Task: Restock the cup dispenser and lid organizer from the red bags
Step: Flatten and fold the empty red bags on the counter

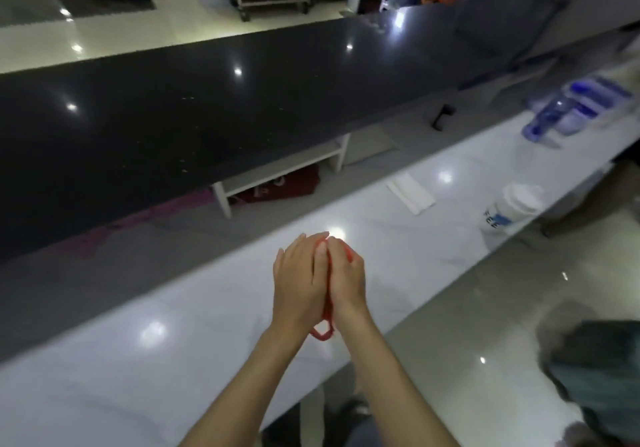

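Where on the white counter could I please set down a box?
The white counter is bare left of the hands squeezing the red bag. Rightward it crowds: a folded napkin, a white lidded cup, blue containers.

The white desk (pixel 214 311) lies bare around the folded napkin (pixel 410 193) on its near and left sides. Right of the napkin stands a lidded cup (pixel 512 207); beyond it, blue bottles (pixel 554 117). A dark raised counter (pixel 173 114) overhangs behind the napkin.
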